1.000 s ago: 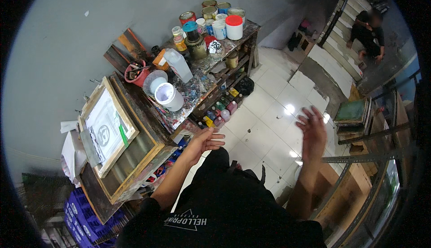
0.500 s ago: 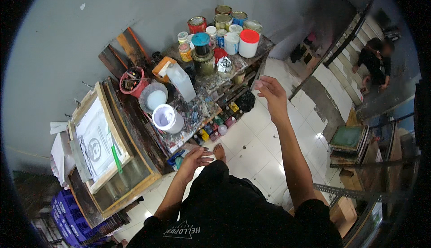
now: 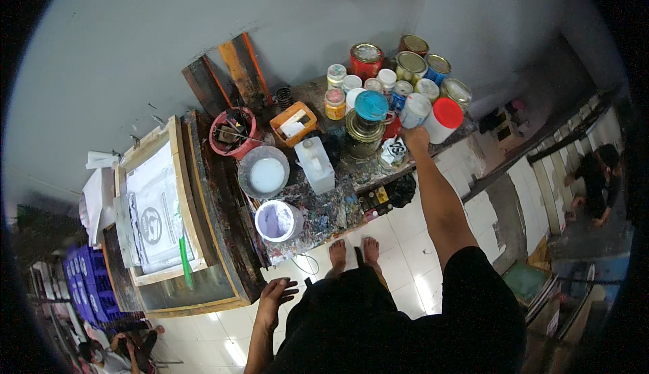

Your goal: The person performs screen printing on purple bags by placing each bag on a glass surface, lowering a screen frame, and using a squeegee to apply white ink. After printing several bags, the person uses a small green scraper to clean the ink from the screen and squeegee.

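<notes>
Right hand (image 3: 415, 138) reaches out to the far right part of the paint-stained workbench (image 3: 324, 215), landing among the containers just beside a white tub with a red lid (image 3: 442, 121) and a white-lidded jar (image 3: 414, 110). Fingers look curled, but whether they clamp on anything I cannot tell, too small and partly hidden. Left hand (image 3: 273, 297) hangs low off the bench's near edge, fingers spread apart, holding nothing.

Just left of the right hand: a stack of tins topped by a blue lid (image 3: 371, 105). Along the back edge, near the wall, a red paint can (image 3: 366, 59) and several metal cans (image 3: 410, 65). Mid-bench stands a translucent white jug (image 3: 315, 165), with an open bucket of white liquid (image 3: 264, 172) to its left. A tub of pale purple paint (image 3: 276, 220) sits at the near edge. A wooden-framed printing screen (image 3: 159, 205) lies at the bench's left end. Bare feet (image 3: 353, 253) on white floor tiles below.
</notes>
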A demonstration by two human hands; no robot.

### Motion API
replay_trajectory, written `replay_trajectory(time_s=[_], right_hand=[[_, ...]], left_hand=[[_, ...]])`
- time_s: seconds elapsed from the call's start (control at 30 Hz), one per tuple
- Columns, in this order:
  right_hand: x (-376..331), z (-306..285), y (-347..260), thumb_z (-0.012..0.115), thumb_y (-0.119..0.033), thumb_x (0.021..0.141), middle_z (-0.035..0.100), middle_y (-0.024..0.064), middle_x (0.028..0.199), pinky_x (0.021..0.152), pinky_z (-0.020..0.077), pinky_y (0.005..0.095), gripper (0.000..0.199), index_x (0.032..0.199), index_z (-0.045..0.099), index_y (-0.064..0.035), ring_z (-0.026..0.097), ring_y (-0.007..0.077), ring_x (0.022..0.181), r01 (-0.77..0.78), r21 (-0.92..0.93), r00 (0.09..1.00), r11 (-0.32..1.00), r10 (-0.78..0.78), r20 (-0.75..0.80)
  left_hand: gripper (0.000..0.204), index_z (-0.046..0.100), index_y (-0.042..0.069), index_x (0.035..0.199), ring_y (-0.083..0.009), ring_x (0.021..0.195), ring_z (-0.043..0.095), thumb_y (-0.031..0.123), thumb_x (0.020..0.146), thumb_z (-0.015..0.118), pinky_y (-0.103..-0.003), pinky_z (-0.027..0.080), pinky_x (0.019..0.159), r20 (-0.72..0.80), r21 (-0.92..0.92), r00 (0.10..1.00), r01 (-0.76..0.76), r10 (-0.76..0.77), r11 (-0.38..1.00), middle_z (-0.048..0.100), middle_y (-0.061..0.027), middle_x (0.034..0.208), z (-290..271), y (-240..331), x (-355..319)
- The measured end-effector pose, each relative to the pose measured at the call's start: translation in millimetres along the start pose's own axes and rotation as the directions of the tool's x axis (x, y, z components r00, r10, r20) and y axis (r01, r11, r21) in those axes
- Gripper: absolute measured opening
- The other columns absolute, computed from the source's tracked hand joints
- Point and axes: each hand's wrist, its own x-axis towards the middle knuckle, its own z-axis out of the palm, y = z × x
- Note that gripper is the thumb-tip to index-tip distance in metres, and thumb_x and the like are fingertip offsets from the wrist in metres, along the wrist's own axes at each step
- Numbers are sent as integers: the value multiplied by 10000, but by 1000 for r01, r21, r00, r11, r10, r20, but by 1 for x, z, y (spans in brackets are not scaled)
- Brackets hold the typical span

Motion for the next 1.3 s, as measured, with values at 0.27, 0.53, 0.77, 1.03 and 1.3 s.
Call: replay_trajectory(time_s=[0.27, 0.53, 0.77, 1.03, 1.3], right_hand=[[-18, -38, -30, 710, -375, 809, 707, 279, 855, 818, 554, 491, 436, 933, 725, 43, 709, 418, 871, 158, -27, 986, 987, -160, -55], [-45, -123, -24, 653, -244, 890, 699, 211, 827, 719, 543, 438, 232, 945, 669, -19, 697, 359, 773, 298, 39, 910, 954, -271, -314], [-200, -193, -33, 747, -114, 887, 698, 57, 953, 768, 514, 273, 253, 1097, 693, 15, 639, 119, 895, 92, 781, 963, 618, -255, 89], [-348, -124, -198, 748, -52, 796, 660, 114, 1054, 871, 510, 424, 251, 1041, 695, -30, 635, 305, 991, 868, 374, 434, 328, -866, -247], [-365, -69, -219, 674, -62, 829, 637, 167, 1147, 988, 459, 476, 213, 1030, 661, 6, 594, 337, 1132, 958, 219, 208, 184, -973, -96]], left_hand=[[471, 566, -22, 1244, -307, 1056, 674, 370, 985, 593, -404, 504, 924, -96, -137, 995, -21, 7, 990, 671, -204, 1195, 45, -17, 1], [484, 552, -38, 1279, -306, 1115, 648, 356, 999, 573, -413, 489, 963, -17, -93, 998, -61, 59, 994, 657, -206, 1217, 96, -10, 10], [332, 605, 16, 1175, -216, 1031, 660, 298, 999, 609, -353, 492, 904, -161, -147, 965, -230, 206, 962, 688, -103, 1129, 59, -2, 14], [417, 519, -25, 1296, -214, 1103, 613, 177, 959, 658, -343, 480, 933, -230, 77, 824, -515, 518, 854, 633, -155, 1215, 15, 32, 45], [545, 469, -5, 1350, -274, 1193, 585, 114, 875, 709, -375, 453, 1010, -213, 73, 801, -557, 559, 827, 605, -202, 1290, -6, 29, 83]])
